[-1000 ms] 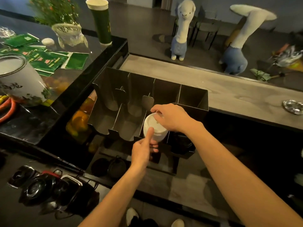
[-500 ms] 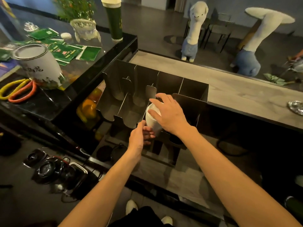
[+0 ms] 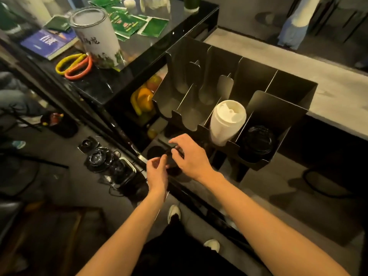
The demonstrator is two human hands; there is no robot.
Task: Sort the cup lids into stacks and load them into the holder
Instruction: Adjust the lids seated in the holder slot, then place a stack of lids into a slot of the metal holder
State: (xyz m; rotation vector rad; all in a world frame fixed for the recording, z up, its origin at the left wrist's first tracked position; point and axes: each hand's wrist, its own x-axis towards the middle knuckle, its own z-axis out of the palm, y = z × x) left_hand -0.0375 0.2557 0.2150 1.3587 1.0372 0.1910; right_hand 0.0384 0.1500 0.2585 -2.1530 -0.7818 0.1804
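Note:
The dark metal lid holder (image 3: 278,108) stands on the counter with several slots. A stack of white cup lids (image 3: 226,121) leans in the third slot from the left, and black lids (image 3: 256,140) fill the slot to its right. Both left slots hold nothing. In front of the holder, my right hand (image 3: 192,156) curls over a small stack of black lids (image 3: 173,165), and my left hand (image 3: 157,172) grips the same stack from the left. Another black lid (image 3: 156,152) lies flat just left of them.
More dark lids (image 3: 98,158) lie on a lower surface to the left. On the black glass table are a white tin (image 3: 95,36), scissors (image 3: 73,66), green packets (image 3: 139,24) and a blue book (image 3: 47,42). Fruit (image 3: 143,98) sits under the table edge. A grey counter (image 3: 328,80) runs behind the holder.
Both hands have let go of the white lid stack, which now rests in the third slot. They moved down and toward me to the black lids in front of the holder.

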